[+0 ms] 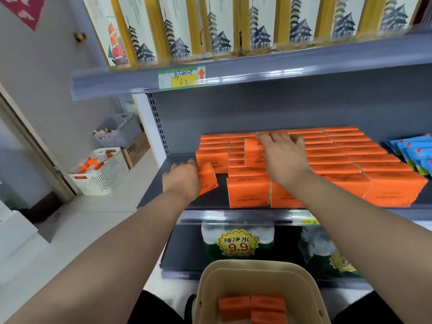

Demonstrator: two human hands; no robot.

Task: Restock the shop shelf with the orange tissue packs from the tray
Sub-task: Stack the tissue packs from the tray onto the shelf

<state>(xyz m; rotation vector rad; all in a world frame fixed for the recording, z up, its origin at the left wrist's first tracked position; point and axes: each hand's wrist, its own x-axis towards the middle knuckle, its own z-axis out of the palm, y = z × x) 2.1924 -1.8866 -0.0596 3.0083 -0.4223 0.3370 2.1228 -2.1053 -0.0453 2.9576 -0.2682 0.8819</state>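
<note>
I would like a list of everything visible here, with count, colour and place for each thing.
orange tissue packs: many, orange, in rows on the middle shelf
tilted pack: one, orange, at the left end of the rows
tray: one, beige, bottom centre, holding about three orange packs
blue packs: several, blue, right end of the same shelf
boxes with pagoda picture: a row, white and yellow, top shelf
price label: one, green and yellow, top shelf edge
white basket: one, on the floor, left
left hand: holds the tilted pack
right hand: flat on the stacked packs
</note>
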